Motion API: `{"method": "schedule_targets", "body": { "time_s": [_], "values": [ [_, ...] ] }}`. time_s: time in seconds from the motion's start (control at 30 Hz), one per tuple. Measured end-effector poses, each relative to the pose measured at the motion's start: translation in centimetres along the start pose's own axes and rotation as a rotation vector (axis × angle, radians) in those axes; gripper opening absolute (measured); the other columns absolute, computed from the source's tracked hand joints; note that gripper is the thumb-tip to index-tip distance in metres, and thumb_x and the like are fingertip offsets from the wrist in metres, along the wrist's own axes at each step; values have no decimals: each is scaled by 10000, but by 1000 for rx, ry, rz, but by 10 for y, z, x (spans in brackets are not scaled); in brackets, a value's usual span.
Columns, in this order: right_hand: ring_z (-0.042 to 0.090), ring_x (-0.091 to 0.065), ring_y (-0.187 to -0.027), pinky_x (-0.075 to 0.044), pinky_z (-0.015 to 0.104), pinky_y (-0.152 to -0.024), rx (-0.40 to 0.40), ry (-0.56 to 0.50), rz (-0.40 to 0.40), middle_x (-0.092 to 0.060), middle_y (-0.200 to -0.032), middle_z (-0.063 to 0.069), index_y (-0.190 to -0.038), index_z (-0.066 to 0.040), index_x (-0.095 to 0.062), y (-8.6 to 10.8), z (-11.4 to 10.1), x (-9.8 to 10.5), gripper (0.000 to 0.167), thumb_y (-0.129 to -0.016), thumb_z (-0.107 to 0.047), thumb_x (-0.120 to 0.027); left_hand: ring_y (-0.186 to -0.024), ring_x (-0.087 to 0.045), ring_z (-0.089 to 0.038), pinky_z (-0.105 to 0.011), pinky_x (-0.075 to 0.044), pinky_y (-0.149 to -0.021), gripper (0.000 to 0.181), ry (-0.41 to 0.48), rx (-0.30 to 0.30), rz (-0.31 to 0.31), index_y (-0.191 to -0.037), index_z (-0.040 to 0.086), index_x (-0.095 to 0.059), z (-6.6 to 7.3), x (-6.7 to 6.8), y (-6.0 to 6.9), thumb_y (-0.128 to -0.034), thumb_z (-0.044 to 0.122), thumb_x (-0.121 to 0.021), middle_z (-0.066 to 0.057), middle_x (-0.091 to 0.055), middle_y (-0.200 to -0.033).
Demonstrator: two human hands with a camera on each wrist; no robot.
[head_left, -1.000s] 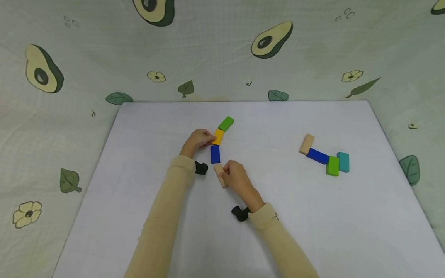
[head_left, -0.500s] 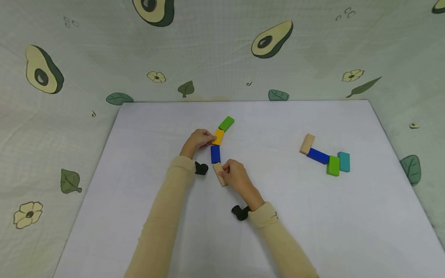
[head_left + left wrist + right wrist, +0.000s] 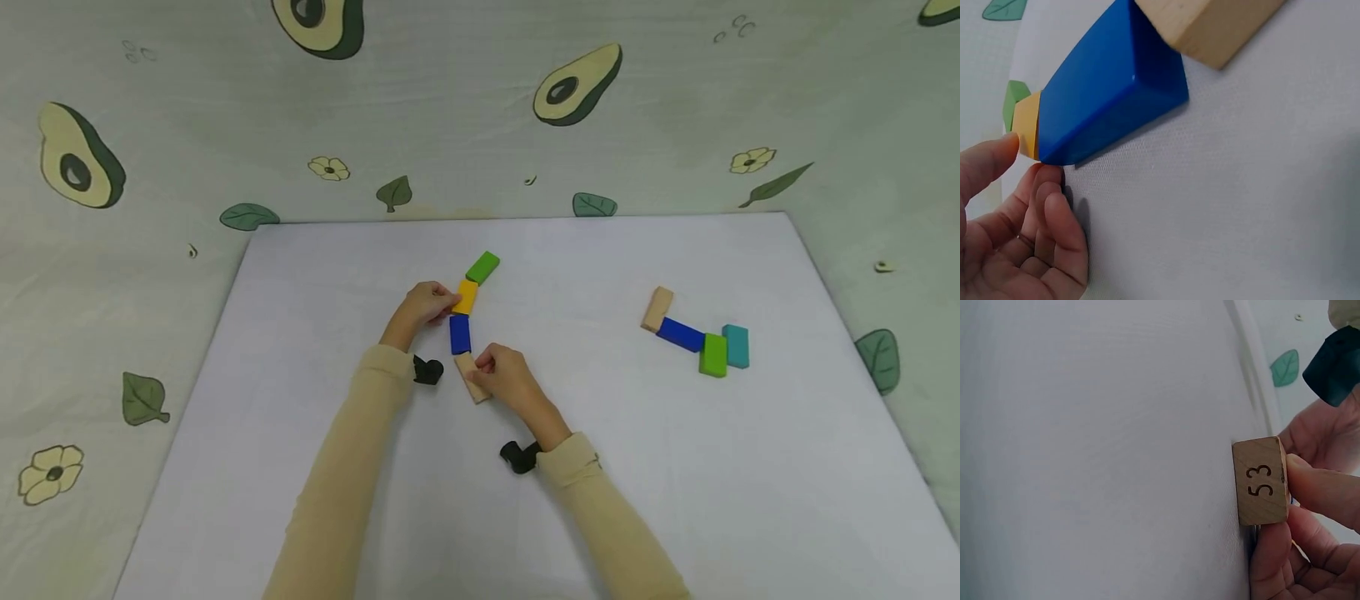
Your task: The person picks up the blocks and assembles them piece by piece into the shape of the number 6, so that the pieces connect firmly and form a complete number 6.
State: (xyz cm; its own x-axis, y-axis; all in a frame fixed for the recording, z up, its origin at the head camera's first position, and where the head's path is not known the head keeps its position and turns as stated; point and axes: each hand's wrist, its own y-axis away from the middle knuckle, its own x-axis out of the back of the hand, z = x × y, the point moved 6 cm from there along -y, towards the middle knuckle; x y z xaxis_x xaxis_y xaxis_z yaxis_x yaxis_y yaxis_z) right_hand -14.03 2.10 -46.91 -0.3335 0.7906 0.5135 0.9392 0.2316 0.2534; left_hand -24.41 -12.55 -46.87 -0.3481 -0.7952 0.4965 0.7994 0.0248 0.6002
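A line of blocks runs down the white table. From the far end come a green block (image 3: pixel 483 267), a yellow block (image 3: pixel 466 297), a blue block (image 3: pixel 460 334) and a plain wooden block (image 3: pixel 472 380). My left hand (image 3: pixel 425 307) holds the yellow block from the left, the thumb on it and the other fingers curled low beside it. With thumb and fingers, my right hand (image 3: pixel 512 381) grips the wooden block, whose far end meets the blue one. In the right wrist view, the wooden block's end (image 3: pixel 1261 481) bears the number 53.
Farther right on the table (image 3: pixel 750 467) lies a second group: a wooden block (image 3: pixel 657 309), a blue block (image 3: pixel 681 334), a green block (image 3: pixel 713 356) and a teal block (image 3: pixel 737 346). An avocado-print cloth (image 3: pixel 465 108) surrounds the table.
The wooden block in my right hand has shifted very slightly left and toward the blue block. My left hand stays on the yellow block. The head view has turned a little.
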Motion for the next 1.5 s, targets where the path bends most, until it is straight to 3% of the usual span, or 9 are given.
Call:
{"method": "schedule_targets", "body": {
  "time_s": [0.27, 0.47, 0.67, 0.93, 1.07, 1.3, 1.5],
  "values": [
    [126, -492, -681, -408, 203, -586, 11, 6, -6, -570, -773, 66, -906, 2, -599, 1, -2, 0, 190, -824, -139, -697, -701, -498, -150, -218, -419, -621, 344, -19, -44, 54, -1198, 64, -476, -9, -6, 8, -953, 305, -491, -78, -543, -928],
    [125, -491, -682, -408, 202, -580, 14, 7, -1, -569, -774, 66, -905, 2, -595, 1, -1, -1, 197, -821, -142, -700, -884, -497, -221, -304, -426, -777, 352, -100, -143, 117, -1226, 47, -458, -16, -12, 23, -967, 285, -459, -129, -548, -1041],
    [129, -488, -689, -404, 204, -587, 4, 4, -10, -563, -777, 62, -911, -2, -596, 1, -1, -1, 200, -823, -147, -701, -965, -502, -254, -367, -423, -881, 355, -38, -164, 151, -1237, 40, -449, -31, -16, 43, -963, 265, -467, -153, -547, -1084],
    [136, -492, -693, -408, 211, -594, 37, 18, -10, -563, -777, 69, -910, -1, -590, 2, -4, 1, 195, -828, -144, -694, -877, -536, -214, -280, -416, -750, 373, 100, -240, 252, -1216, 48, -495, -52, -25, 69, -900, 230, -576, -123, -591, -999],
    [135, -493, -692, -407, 208, -595, 42, 21, -9, -566, -778, 70, -911, -4, -590, 2, -4, 0, 193, -826, -142, -696, -861, -560, -209, -267, -425, -728, 357, 155, -289, 300, -1178, 45, -531, -55, -31, 83, -866, 190, -623, -120, -619, -972],
    [133, -494, -688, -403, 204, -590, 53, 20, -3, -567, -769, 69, -900, -4, -592, 1, -4, -1, 186, -822, -136, -697, -919, -557, -223, -317, -437, -788, 335, 158, -349, 332, -1131, 43, -561, -57, -43, 102, -834, 153, -671, -105, -630, -1005],
    [132, -498, -682, -406, 201, -583, 68, 0, 0, -571, -768, 76, -906, 6, -596, 3, -5, 1, 164, -831, -113, -681, -946, -519, -240, -361, -408, -833, 356, 120, -352, 360, -1112, 35, -566, -58, -50, 113, -804, 147, -706, -103, -620, -1039]
  ]
}}
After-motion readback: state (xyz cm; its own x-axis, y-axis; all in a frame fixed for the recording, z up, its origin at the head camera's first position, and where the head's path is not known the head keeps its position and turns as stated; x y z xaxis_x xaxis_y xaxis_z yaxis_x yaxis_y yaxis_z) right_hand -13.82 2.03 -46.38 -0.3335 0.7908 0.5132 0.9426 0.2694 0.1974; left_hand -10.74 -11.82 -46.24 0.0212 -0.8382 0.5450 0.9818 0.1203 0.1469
